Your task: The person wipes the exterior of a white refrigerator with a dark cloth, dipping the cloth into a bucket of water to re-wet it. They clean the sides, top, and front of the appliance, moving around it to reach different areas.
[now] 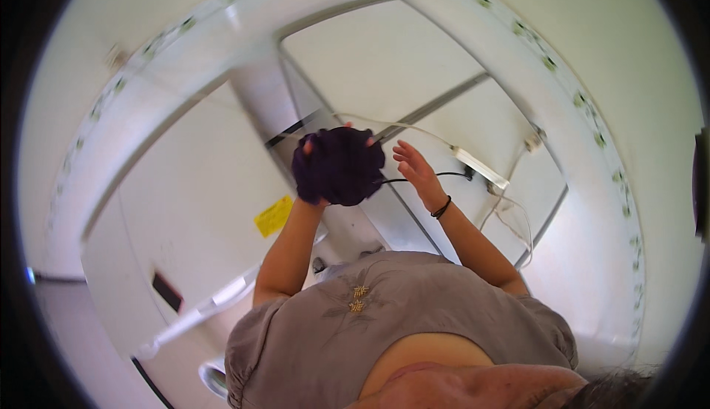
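Observation:
My left hand [324,202] is shut on a bunched, ruffled dark purple piece of fabric [339,167], held up in front of my chest. A few fingertips show around its edges, and most of the hand is hidden behind it. A little to the right, my right hand [419,173] is raised with its fingers apart and nothing in it. A dark band circles that wrist. There is a gap between the right hand and the fabric.
On the right white surface [444,126] lies a white power strip [480,166] with pale cables and a black cord [399,180] running behind the fabric. The left white surface [194,187] bears a yellow label [273,216] and a dark flat phone-like object [167,291].

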A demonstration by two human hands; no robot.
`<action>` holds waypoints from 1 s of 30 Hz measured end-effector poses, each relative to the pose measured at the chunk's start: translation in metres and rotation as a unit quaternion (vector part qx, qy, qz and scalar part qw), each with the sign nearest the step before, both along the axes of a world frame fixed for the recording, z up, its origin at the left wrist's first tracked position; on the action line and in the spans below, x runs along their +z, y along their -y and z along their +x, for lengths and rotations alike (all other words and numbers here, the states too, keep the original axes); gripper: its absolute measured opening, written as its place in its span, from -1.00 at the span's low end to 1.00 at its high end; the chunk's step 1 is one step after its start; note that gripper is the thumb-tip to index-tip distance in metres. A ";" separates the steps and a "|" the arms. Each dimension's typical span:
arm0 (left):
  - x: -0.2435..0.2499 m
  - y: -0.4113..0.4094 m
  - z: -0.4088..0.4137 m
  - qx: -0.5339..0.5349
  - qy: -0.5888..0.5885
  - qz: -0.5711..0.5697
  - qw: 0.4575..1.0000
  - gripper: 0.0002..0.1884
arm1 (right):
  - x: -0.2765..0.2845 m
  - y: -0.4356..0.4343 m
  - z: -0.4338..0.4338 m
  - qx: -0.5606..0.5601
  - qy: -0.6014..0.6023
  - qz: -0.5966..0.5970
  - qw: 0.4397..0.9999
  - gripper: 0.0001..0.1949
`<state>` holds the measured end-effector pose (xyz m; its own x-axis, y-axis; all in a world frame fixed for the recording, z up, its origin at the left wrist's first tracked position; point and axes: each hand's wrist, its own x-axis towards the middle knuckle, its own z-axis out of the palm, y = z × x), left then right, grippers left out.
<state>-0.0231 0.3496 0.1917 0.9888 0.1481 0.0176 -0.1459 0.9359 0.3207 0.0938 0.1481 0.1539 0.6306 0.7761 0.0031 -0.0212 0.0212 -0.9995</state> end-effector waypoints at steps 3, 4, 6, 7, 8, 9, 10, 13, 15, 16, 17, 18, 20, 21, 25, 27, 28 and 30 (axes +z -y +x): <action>-0.020 -0.003 -0.037 0.017 -0.011 0.084 0.996 -0.49 | 0.012 -0.024 -0.035 0.151 -0.087 0.042 0.984 -0.27; -0.036 -0.010 -0.050 0.022 -0.014 0.137 0.990 -0.53 | 0.013 -0.028 -0.054 0.170 -0.100 0.000 0.980 -0.27; -0.057 -0.018 -0.084 0.165 -0.026 0.490 0.855 -0.61 | -0.003 -0.032 -0.086 0.188 -0.130 -0.085 0.970 -0.32; -0.063 -0.020 -0.105 0.260 -0.047 0.732 0.628 -0.63 | -0.019 -0.033 -0.096 0.176 -0.146 -0.134 0.964 -0.37; -0.065 -0.021 -0.136 0.277 -0.081 0.797 0.531 -0.64 | -0.030 -0.035 -0.106 0.193 -0.163 -0.143 0.957 -0.46; -0.059 -0.019 -0.163 0.278 -0.116 0.852 0.429 -0.64 | -0.040 -0.038 -0.111 0.205 -0.182 -0.152 0.950 -0.56; -0.053 -0.017 -0.191 0.271 -0.147 0.896 0.320 -0.63 | -0.046 -0.042 -0.115 0.223 -0.211 -0.151 0.940 -0.60; -0.031 -0.016 -0.315 0.123 -0.330 0.522 0.777 -0.70 | -0.047 -0.068 -0.135 0.231 -0.300 -0.142 0.915 -0.69; -0.117 -0.015 -0.402 0.188 -0.288 0.717 0.607 -0.76 | -0.019 -0.100 -0.158 0.231 -0.366 -0.133 0.892 -0.69; -0.146 -0.012 -0.444 0.141 -0.313 0.787 0.512 -0.80 | -0.014 -0.114 -0.160 0.235 -0.371 -0.117 0.891 -0.69; -0.129 -0.005 -0.474 0.019 -0.391 0.752 0.530 -0.81 | -0.004 -0.128 -0.174 0.221 -0.338 -0.098 0.909 -0.71; -0.119 0.004 -0.498 0.022 -0.447 0.585 0.677 -0.79 | 0.007 -0.144 -0.192 0.265 -0.331 -0.088 0.901 -0.73; -0.125 0.031 -0.541 0.076 -0.465 0.281 0.836 -0.69 | 0.033 -0.173 -0.232 0.353 -0.306 -0.090 0.879 -0.75; -0.134 0.045 -0.562 0.125 -0.448 0.174 0.868 -0.62 | 0.045 -0.187 -0.256 0.397 -0.288 -0.098 0.866 -0.76; -0.251 0.106 -0.647 0.044 -0.665 0.220 0.713 -0.55 | 0.064 -0.225 -0.344 0.563 -0.235 -0.137 0.781 -0.78; -0.323 0.169 -0.697 -0.017 -0.790 0.251 0.559 -0.51 | 0.073 -0.236 -0.393 0.599 -0.275 -0.168 0.733 -0.79; -0.336 0.200 -0.710 -0.011 -0.829 0.219 0.515 -0.49 | 0.072 -0.240 -0.418 0.614 -0.297 -0.179 0.709 -0.79; -0.321 0.221 -0.712 0.107 -0.836 0.135 0.521 -0.47 | 0.065 -0.244 -0.463 0.646 -0.282 -0.217 0.675 -0.77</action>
